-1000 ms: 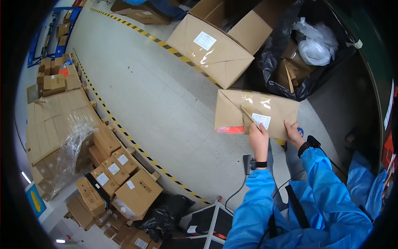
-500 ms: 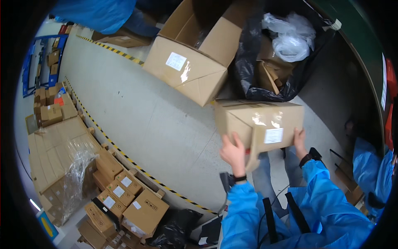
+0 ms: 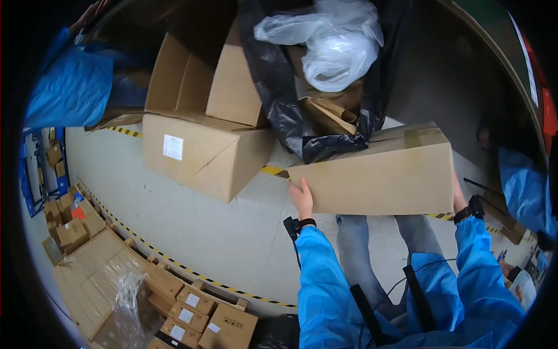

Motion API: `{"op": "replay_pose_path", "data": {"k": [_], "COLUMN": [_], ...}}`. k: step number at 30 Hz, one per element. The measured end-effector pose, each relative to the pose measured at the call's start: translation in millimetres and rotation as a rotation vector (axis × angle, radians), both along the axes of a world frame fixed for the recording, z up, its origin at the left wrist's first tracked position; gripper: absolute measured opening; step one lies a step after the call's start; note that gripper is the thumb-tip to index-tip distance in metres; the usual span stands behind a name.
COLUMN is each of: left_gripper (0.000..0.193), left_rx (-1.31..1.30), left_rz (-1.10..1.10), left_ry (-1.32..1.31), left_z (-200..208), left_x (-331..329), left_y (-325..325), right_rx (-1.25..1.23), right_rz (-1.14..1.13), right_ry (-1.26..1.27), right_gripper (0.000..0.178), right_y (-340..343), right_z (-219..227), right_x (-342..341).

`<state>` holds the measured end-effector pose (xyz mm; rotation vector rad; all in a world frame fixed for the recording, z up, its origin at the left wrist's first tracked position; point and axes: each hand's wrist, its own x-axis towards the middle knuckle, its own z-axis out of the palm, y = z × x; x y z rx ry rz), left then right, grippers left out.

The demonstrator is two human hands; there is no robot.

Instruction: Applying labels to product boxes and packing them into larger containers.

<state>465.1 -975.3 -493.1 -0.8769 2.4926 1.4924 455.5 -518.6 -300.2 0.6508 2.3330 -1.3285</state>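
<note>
My hands, left hand (image 3: 302, 198) and right hand (image 3: 459, 200), clamped on closed carton (image 3: 378, 174) ends, carrying above floor (image 3: 232, 232); next needs steady level grip, clearing black bag (image 3: 279, 104).

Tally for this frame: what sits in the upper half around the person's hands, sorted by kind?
Closed cardboard box held in both hands: 1
Open cardboard box with a white label: 1
Black plastic bag: 1
Clear plastic bag: 1
Left hand and right hand: 2
Total: 6
</note>
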Motion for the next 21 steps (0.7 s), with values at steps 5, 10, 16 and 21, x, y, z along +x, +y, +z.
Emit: {"op": "replay_pose_path", "data": {"k": [5,10,16,21], "left_gripper": [0.047,0.052,0.055,0.053], "left_rx": [-0.125,-0.299,-0.330,-0.421], "left_rz": [0.013,-0.008,0.005,0.126], "left_ry": [-0.108,-0.239,-0.206,-0.273], "left_z": [15.0,45.5,59.7,96.1], "left_x": [-19.2,-38.8,-50.0,-55.1], "left_y": [65.4,144.6,227.4,244.5], "right_rx": [-0.264,-0.198,0.502,0.622], "right_rz": [-0.374,-0.598,-0.338,-0.310], "right_ry": [-0.135,-0.229,-0.171,-0.226], "right_gripper": [0.054,0.068,0.084,0.090], "right_y": [87.8,141.5,191.8,196.3], "right_z": [-42.6,-84.4,-148.9,-160.3], "right_x": [-16.0,-8.0,10.9,-7.8]}}
